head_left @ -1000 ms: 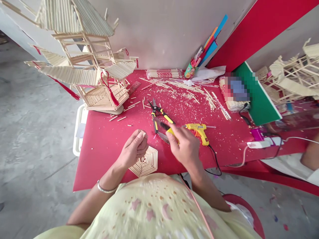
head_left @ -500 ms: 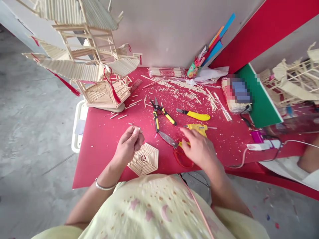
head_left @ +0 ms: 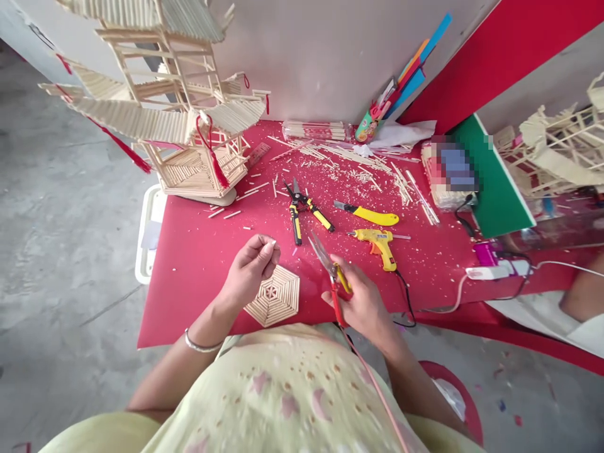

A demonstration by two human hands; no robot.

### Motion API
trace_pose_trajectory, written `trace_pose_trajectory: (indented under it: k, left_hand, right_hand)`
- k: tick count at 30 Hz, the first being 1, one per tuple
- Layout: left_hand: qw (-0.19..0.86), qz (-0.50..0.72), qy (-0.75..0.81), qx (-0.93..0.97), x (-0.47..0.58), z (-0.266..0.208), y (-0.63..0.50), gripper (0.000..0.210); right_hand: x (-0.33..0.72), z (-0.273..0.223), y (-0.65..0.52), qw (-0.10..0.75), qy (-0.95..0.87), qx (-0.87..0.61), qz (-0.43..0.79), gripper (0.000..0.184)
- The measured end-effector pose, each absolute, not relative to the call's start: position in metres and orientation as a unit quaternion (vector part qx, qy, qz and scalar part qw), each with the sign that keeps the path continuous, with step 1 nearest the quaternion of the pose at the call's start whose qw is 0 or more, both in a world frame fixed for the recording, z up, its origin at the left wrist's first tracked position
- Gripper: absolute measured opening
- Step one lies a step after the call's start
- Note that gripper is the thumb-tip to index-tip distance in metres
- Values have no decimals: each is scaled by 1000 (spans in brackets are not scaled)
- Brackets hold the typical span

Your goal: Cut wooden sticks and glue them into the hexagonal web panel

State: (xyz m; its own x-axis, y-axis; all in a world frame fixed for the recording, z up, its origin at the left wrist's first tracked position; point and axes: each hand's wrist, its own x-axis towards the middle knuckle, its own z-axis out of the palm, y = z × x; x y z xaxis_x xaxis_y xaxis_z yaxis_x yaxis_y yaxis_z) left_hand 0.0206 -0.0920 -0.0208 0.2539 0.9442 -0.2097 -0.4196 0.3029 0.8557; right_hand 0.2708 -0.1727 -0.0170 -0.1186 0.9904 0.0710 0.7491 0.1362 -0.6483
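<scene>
"Right hand (head_left: 362, 303) first: is it holding anything?"

"Yes, it grasps scissors (head_left: 333, 273) by their red and yellow handles, blades pointing away from the body and slightly left."

"And the left hand (head_left: 252, 269)?"

"Curled, with thumb and finger pinching a tiny pale piece (head_left: 273, 243). It's too small to say exactly what it is."

"What's around them, biggest first?"

"A red table (head_left: 189, 283) spreads across the middle. At its far left corner stands a tower (head_left: 136, 118) built of thin wooden sticks, red tassels (head_left: 219, 170) hanging from its roof corners."

"Next in size?"

"Near the front edge, a six-sided panel (head_left: 283, 299) of sticks lies flat, partly hidden by the left hand. I cannot tell whether the two touch."

"Other tools?"

"Beyond the right hand, a yellow-handled knife (head_left: 376, 216) lies just past a yellow glue gun (head_left: 379, 238). To their left are pliers (head_left: 300, 200), black and yellow handles spread apart."

"Anything smaller?"

"Loose sticks (head_left: 401, 185) and pale shavings (head_left: 365, 180), scattered over the table's far half."
</scene>
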Motion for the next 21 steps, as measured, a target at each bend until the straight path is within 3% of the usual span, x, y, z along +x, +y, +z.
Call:
trace_pose_trajectory:
  k: [3,11,21]
  left_hand:
    - [693,483,377,380,21,-24,-96,26]
    - [630,488,396,455,16,-31,-98,24]
    - [628,474,409,462,15,-33,-95,24]
  right_hand:
    - [248,-10,-161,282,-733,-566,252,71]
    - [231,-6,-147,202,-791,-545,193,70]
    - [233,-6,-143,217,-791,-526,227,68]
